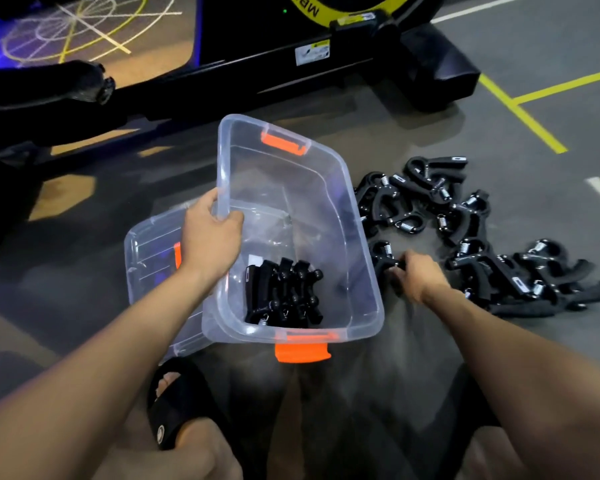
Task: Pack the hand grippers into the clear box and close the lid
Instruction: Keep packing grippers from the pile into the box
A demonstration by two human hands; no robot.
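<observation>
Grey floor [499, 46] with yellow lines runs under a dark machine [291, 64] whose top is cut off. I see my left hand [210, 237] gripping the clear box [340, 202] by its left rim, thumb curled over the edge; the box looks tilted. A few hand grippers [284, 292] lie at its near end. The lid [146, 251] sits partly hidden beneath it. My right hand [418, 277] is blurred, fingers curled on one gripper [381, 256] from the pile [465, 230] beside the box.
</observation>
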